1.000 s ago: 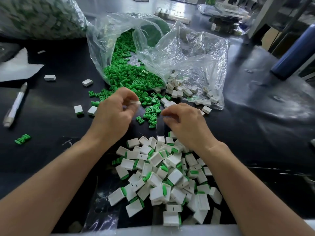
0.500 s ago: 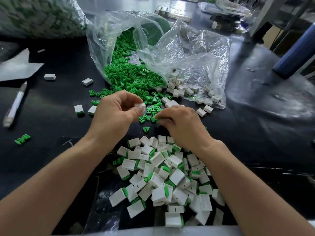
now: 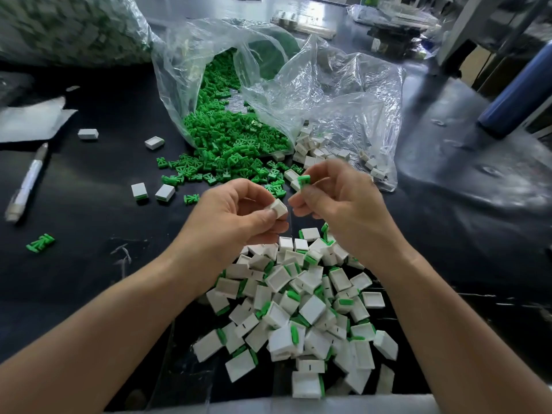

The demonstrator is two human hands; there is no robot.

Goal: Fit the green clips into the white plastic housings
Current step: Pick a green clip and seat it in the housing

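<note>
Raised since earlier, left hand (image 3: pixel 236 216) pinches a white housing (image 3: pixel 278 208) while right hand (image 3: pixel 337 201) pinches a green clip (image 3: pixel 304 180), poised for insertion.

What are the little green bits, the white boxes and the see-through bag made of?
Green clips: probably hard moulded plastic, matte, with crisp, identical shapes.
White housings: likely the same sort of rigid plastic, smooth with a slight sheen.
Bag: thin clear plastic film, crinkled and glossy, with the contents showing through.

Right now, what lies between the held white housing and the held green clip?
Nothing held: a small open gap separates white housing and green clip, per the head view.
</note>
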